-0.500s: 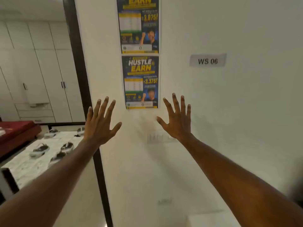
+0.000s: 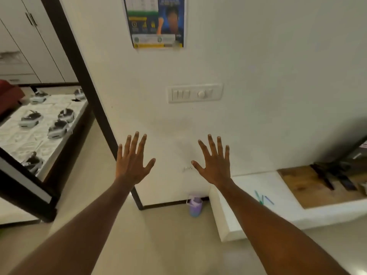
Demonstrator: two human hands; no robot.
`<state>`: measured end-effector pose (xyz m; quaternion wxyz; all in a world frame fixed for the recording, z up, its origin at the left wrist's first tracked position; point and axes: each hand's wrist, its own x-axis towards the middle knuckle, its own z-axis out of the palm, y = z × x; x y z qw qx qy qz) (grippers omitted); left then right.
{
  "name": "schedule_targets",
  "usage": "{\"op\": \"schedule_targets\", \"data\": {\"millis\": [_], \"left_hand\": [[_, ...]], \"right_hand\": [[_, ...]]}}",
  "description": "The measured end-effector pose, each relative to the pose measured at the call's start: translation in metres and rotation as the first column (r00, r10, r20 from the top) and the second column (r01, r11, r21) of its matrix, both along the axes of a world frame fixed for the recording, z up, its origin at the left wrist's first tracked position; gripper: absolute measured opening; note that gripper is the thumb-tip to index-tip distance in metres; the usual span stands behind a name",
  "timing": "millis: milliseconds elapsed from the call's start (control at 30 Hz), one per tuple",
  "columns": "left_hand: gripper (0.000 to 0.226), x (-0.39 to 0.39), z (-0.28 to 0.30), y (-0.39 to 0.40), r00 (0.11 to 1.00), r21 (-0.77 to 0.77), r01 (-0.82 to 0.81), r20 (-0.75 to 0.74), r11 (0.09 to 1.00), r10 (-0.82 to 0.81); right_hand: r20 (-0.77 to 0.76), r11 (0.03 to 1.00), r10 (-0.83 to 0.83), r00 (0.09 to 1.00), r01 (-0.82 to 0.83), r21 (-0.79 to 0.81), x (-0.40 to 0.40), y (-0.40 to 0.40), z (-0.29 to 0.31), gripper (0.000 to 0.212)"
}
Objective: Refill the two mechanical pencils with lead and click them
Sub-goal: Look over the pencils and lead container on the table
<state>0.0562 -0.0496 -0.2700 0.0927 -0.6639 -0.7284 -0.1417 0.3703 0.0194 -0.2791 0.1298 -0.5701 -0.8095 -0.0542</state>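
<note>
Both hands are extending forward, fingers spread and gripping nothing: left hand (image 2: 133,165), right hand (image 2: 215,165). Below-right of the right fingers, two mechanical pencils (image 2: 263,199) are lying on a white ledge (image 2: 278,217). A switch panel (image 2: 194,93) is sitting above the fingertips on the wall (image 2: 258,56).

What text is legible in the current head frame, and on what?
None is legible in the current frame.
Poster on the wall: printed lines, a table and a yellow strip along the bottom, all too small and blurred to read.
Switch plate: no markings visible.
Purple bottle on the floor: no label readable.
Pencils on the white ledge: too small to show any brand.
</note>
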Motion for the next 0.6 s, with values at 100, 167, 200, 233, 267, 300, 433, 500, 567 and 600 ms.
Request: {"op": "schedule_targets", "data": {"millis": [100, 167, 200, 233, 267, 300, 433, 500, 567, 600], "left_hand": [[0.094, 0.016, -0.041, -0.021, 0.999, -0.094, 0.029, 0.014, 0.995, -0.028], [0.094, 0.028, -0.064, -0.033, 0.998, -0.135, 0.05, 0.033, 0.99, -0.046], [0.093, 0.034, -0.074, -0.038, 0.998, -0.156, 0.061, 0.044, 0.986, -0.055], [0.093, 0.04, -0.083, -0.041, 0.997, -0.172, 0.07, 0.053, 0.983, -0.062], [0.093, 0.047, -0.091, -0.043, 0.996, -0.187, 0.079, 0.059, 0.979, -0.069], [0.092, 0.055, -0.098, -0.043, 0.995, -0.202, 0.086, 0.062, 0.976, -0.075], [0.096, 0.092, -0.115, -0.033, 0.992, -0.266, 0.109, 0.083, 0.958, -0.09], [0.097, 0.113, -0.121, -0.026, 0.991, -0.281, 0.113, 0.099, 0.953, -0.089], [0.098, 0.137, -0.129, -0.016, 0.988, -0.282, 0.126, 0.119, 0.951, -0.096], [0.097, 0.149, -0.133, -0.011, 0.986, -0.276, 0.141, 0.126, 0.951, -0.11]], "right_hand": [[0.044, 0.994, -0.044, 0.998, 0.048, -0.098, 0.013, -0.027, -0.041, 0.086], [0.06, 0.986, -0.06, 0.996, 0.068, -0.153, 0.023, -0.044, -0.064, 0.086], [0.059, 0.981, -0.064, 0.996, 0.074, -0.181, 0.03, -0.051, -0.074, 0.086], [0.055, 0.976, -0.068, 0.996, 0.078, -0.204, 0.036, -0.057, -0.082, 0.087], [0.056, 0.972, -0.072, 0.996, 0.083, -0.222, 0.044, -0.061, -0.09, 0.088], [0.059, 0.967, -0.078, 0.995, 0.09, -0.237, 0.051, -0.064, -0.095, 0.088], [0.013, 0.96, -0.091, 0.996, 0.091, -0.265, 0.08, -0.066, -0.108, 0.09], [0.0, 0.952, -0.109, 0.994, 0.105, -0.289, 0.097, -0.063, -0.113, 0.091], [0.051, 0.942, -0.126, 0.991, 0.135, -0.307, 0.117, -0.059, -0.122, 0.089], [0.068, 0.936, -0.137, 0.988, 0.151, -0.319, 0.129, -0.056, -0.126, 0.088]]}}
